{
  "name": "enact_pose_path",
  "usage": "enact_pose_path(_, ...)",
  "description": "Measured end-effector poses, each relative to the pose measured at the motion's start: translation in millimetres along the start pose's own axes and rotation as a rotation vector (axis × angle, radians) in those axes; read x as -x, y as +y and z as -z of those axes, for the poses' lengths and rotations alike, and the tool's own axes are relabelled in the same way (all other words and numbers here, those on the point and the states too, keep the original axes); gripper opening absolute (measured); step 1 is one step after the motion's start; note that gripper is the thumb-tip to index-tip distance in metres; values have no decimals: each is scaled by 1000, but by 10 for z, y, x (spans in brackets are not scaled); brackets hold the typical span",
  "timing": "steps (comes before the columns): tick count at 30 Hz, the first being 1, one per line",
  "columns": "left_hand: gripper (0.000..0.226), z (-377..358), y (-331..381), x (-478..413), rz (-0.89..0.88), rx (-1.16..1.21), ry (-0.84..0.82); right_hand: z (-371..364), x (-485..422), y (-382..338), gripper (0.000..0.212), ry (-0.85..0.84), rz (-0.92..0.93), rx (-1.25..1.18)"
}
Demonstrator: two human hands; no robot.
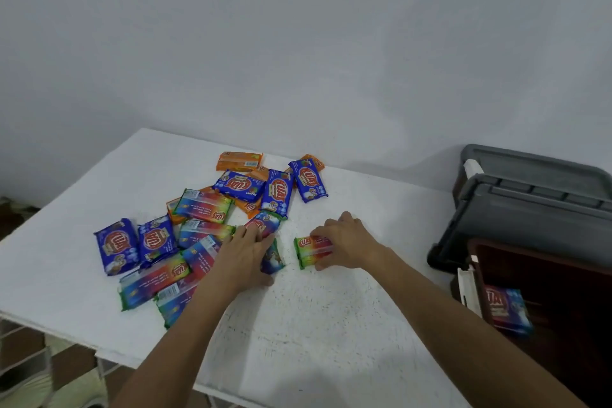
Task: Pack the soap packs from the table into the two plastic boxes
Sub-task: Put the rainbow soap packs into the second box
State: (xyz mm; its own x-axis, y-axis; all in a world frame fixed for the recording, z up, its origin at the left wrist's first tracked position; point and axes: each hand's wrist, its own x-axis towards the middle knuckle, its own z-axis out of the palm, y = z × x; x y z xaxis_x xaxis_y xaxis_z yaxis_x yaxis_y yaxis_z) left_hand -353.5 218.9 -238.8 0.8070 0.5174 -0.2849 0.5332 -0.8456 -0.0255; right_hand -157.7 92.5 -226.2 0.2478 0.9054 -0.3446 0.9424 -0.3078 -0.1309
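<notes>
Soap packs (203,207) occupy both hands: the right hand (344,242) curls round a green pack (306,252), being nearest the boxes (530,209) beside the table (331,325). Left hand (243,257) lies spread, fingers (253,235) straight, on a second pack (274,258), likely lining up its own pick.

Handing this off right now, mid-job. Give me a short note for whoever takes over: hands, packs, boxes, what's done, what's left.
Left hand: laid over a blue pack at the pile's edge; grip unclear.
Right hand: grips a green-edged pack on the table.
Done: one boxed pack lies in the dark red box at right. Grey box behind it: contents hidden.
Left: the pile of blue, orange and rainbow packs on the table.
</notes>
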Motion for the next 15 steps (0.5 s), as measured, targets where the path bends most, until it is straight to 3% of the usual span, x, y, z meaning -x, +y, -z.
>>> enact_pose_path(15, 77, 67, -83, -136, -45, 208, -72, 305, 666, -73, 54, 43, -190, -1132)
